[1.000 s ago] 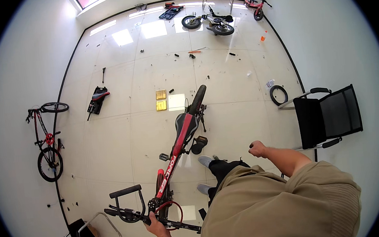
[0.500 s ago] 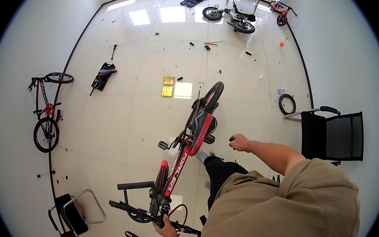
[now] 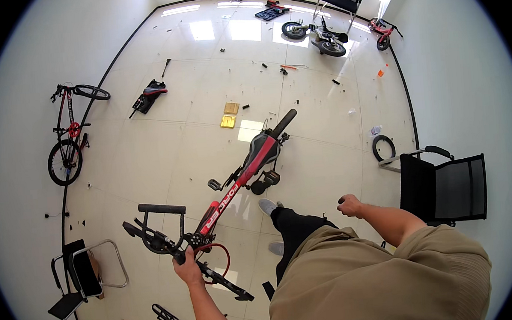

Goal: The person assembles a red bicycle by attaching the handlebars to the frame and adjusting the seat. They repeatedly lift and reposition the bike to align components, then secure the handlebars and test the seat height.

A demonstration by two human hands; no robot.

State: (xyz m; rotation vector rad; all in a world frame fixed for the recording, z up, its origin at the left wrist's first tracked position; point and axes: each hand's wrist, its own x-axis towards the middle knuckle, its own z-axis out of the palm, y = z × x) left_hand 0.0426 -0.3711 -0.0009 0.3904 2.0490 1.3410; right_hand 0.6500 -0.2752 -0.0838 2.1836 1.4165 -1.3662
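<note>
A red and black bicycle (image 3: 234, 192) stands on the tiled floor to the left of my legs. Its saddle (image 3: 261, 153) and rear wheel (image 3: 283, 123) point away from me. My left hand (image 3: 187, 267) is closed round the handlebar (image 3: 208, 273) close to the stem. A black bar loop (image 3: 162, 209) sticks out ahead of the handlebar, and a red cable (image 3: 226, 260) curves beside my hand. Held out over the floor to the right of the bicycle, my right hand (image 3: 351, 205) has curled fingers. A small dark spot shows at its fingertips, too small to name.
Another bicycle (image 3: 66, 157) leans at the left wall. Black chairs (image 3: 420, 189) (image 3: 78, 270) stand at both sides. A tyre (image 3: 384, 148) lies by the right one. Farther off are a yellow case (image 3: 228, 121), a black tool case (image 3: 150, 96) and a small bike (image 3: 318, 35) on its side.
The bicycle has come more upright, its handlebar end shifting left and its saddle away from me. My left hand moved left and up with it; my right hand went right and slightly down.
</note>
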